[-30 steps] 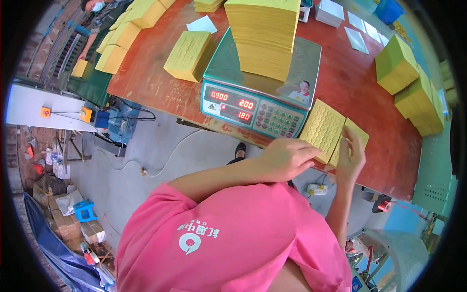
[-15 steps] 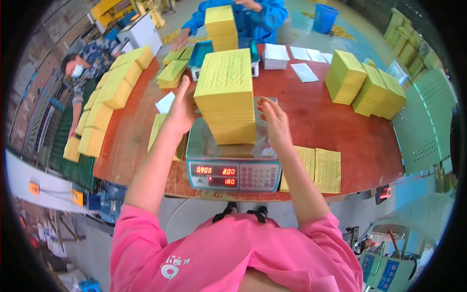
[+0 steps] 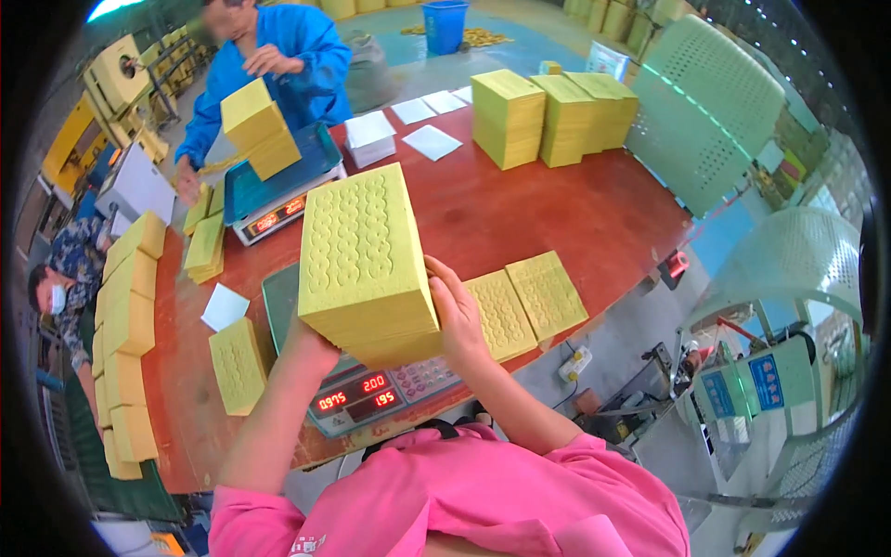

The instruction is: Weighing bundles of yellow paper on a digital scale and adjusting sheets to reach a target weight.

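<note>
Yellow paper stack [image 3: 364,262] has risen, hiding the scale [image 3: 371,395] pan.

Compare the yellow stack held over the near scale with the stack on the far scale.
The near stack is gripped on both sides by the left hand and right hand; the far stack sits untouched on the far scale. The near stack looks larger and shows an embossed top. Both are yellow paper blocks.

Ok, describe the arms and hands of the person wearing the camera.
Both forearms are bare from the elbow down. Short pink sleeves belong to a pink shirt with a small white mark near its left shoulder. The left hand and right hand wear no gloves; no rings show.
</note>
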{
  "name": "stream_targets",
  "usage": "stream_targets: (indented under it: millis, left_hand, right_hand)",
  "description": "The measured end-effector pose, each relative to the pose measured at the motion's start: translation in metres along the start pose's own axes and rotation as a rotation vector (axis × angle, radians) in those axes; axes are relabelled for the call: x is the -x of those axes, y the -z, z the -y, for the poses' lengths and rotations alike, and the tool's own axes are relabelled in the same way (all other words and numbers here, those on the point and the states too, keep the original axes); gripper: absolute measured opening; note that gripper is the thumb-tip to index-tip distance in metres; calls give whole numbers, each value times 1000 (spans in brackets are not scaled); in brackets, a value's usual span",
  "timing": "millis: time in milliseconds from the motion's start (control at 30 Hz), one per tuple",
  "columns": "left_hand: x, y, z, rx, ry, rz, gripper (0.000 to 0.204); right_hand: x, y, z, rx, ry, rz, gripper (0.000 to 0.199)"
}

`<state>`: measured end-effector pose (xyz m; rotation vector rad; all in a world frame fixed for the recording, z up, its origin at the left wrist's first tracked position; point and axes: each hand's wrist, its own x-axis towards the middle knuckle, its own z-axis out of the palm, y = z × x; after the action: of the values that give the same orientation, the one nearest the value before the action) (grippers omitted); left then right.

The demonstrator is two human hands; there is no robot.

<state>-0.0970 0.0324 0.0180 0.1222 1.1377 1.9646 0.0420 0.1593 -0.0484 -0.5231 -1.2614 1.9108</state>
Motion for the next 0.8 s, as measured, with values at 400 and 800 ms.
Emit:
stream_targets:
  millis: [400, 800]
  left_hand:
    - [-1, -23, -48, -283, 242, 231, 56]
    - [-62, -134, 8, -228, 190, 255, 55]
  right_hand:
    - [37, 53, -7, 638, -30, -27, 32]
    - [-62, 141, 45, -36, -263, -150, 26]
